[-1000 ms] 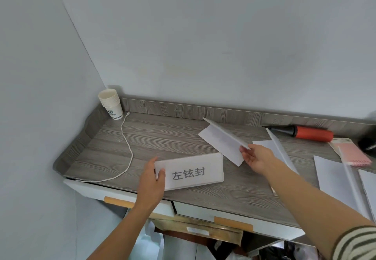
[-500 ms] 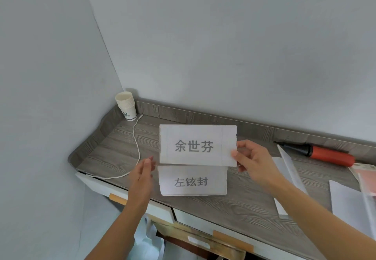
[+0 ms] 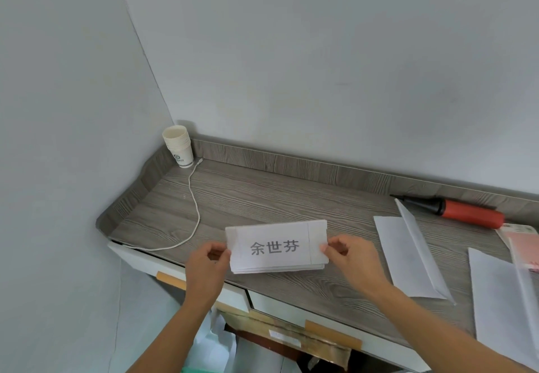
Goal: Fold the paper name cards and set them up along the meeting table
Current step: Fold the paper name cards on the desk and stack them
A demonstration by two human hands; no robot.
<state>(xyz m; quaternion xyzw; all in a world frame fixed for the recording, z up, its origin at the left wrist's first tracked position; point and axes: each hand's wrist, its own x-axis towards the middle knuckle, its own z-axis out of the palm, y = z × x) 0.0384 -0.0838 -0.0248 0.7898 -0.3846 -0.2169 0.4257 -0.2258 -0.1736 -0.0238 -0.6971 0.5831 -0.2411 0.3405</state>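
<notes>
Paper name card [image 3: 277,245] reading 余世芬, pinched by left hand [image 3: 207,264], right hand [image 3: 351,259]

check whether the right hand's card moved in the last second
Yes. The card came toward the table's front edge, away from the red pump.

Left hand [image 3: 207,267] and right hand [image 3: 354,259] pinch the name card [image 3: 277,245] ends above the table [image 3: 262,197].

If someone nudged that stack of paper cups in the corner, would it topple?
Probably. The stack of paper cups stands upright, narrower at its base than its rim, so a high push would likely tip it. Being thin paper, it is likely light and easily crushed.
</notes>
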